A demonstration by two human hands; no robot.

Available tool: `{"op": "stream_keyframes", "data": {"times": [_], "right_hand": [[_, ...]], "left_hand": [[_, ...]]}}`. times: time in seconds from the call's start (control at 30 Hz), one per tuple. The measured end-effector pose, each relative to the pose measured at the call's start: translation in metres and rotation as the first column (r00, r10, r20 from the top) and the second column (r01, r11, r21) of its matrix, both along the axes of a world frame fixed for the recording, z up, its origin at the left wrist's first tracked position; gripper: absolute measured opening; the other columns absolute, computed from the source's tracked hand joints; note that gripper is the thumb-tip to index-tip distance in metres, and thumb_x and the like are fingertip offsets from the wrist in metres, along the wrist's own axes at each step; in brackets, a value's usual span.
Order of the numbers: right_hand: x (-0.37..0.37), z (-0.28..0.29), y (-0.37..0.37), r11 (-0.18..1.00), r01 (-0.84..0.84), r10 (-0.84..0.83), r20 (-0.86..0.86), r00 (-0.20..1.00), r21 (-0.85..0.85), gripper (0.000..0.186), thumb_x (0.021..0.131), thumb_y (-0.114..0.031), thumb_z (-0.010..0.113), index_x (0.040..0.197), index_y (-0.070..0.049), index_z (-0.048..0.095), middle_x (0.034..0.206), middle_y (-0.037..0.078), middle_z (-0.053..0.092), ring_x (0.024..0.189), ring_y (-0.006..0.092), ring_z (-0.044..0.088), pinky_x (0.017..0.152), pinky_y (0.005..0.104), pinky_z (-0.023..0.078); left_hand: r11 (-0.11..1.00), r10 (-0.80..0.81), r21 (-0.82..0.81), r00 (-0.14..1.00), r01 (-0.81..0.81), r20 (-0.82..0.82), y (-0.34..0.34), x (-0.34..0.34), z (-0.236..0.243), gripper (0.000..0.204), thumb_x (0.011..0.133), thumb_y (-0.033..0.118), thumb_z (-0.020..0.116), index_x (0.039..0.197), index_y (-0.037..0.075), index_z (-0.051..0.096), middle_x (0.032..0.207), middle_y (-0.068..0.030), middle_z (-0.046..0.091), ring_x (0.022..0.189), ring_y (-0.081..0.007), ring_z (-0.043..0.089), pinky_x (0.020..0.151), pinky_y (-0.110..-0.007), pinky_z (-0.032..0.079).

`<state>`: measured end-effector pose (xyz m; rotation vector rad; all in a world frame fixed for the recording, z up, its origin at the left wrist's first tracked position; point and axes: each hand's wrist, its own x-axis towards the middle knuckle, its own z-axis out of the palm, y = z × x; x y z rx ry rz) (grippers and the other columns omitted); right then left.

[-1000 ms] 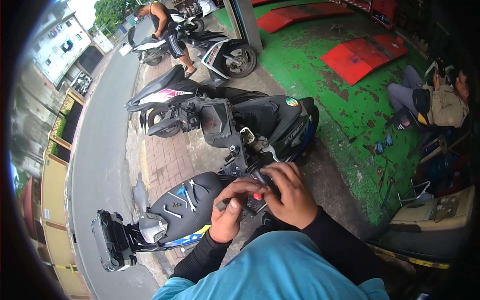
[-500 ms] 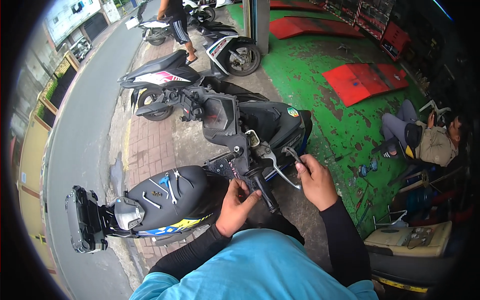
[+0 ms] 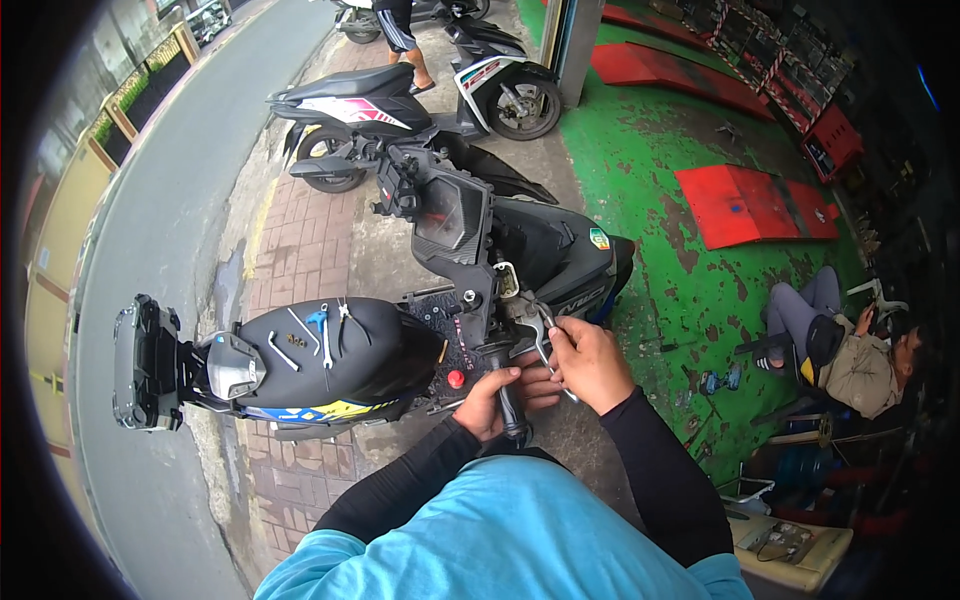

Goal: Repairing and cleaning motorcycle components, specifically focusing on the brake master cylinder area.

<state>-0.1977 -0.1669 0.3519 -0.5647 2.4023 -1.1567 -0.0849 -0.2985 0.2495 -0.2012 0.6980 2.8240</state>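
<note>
At the scooter's handlebar, my left hand (image 3: 486,405) curls around the black rubber grip (image 3: 511,412), its fingers passing beneath and reaching the silver brake lever (image 3: 544,347). My right hand (image 3: 597,368) is closed beside the lever's pivot, pinching a bent metal tool (image 3: 549,314) mostly covered by the fingers. An uncovered fluid reservoir (image 3: 510,281) sits just beyond the lever. On the black seat (image 3: 385,350) lie a blue-handled tool (image 3: 318,318), a wrench (image 3: 328,347), pliers (image 3: 347,316), a bent hex key (image 3: 289,357) and small brass-coloured pieces (image 3: 296,341).
A red round object (image 3: 456,379) rests by the footboard (image 3: 440,325). Another scooter (image 3: 355,100) is parked ahead, near a standing person (image 3: 398,35). To the right, a person (image 3: 850,350) sits low on the green floor (image 3: 640,160), near a cordless drill (image 3: 722,379) and red ramps (image 3: 750,207).
My right hand has moved left and down to the lever with its tool. My left hand has gone from beside the grip to around it. The view has shifted, and the red object now shows.
</note>
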Motion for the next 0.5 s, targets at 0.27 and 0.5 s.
{"op": "stream_keyframes", "data": {"times": [0.27,0.5], "right_hand": [[-0.014,-0.009,0.006,0.994,-0.107,0.111,-0.258,0.960,0.028,0.024,0.099,-0.022,0.053,0.105,-0.001,0.064,0.075,0.020,0.066,0.069,0.0351,0.068,0.064,0.0425,0.052],[-0.003,-0.010,-0.004,0.980,-0.054,0.142,-0.483,0.864,0.191,0.025,0.098,-0.025,0.054,0.108,-0.006,0.066,0.081,0.021,0.068,0.076,0.0408,0.067,0.067,0.0483,0.052]], "left_hand": [[0.995,0.019,0.101,0.999,-0.015,-0.039,0.005,-0.004,0.005,0.060,0.091,0.020,0.052,0.146,0.001,0.038,0.138,-0.0227,0.053,0.123,-0.0355,0.056,0.101,-0.050,0.049],[0.987,0.081,-0.143,0.992,-0.067,0.097,-0.004,0.001,0.009,0.058,0.084,0.010,0.048,0.141,0.001,0.045,0.129,-0.0184,0.062,0.068,-0.0136,0.060,0.056,-0.028,0.053]]}}
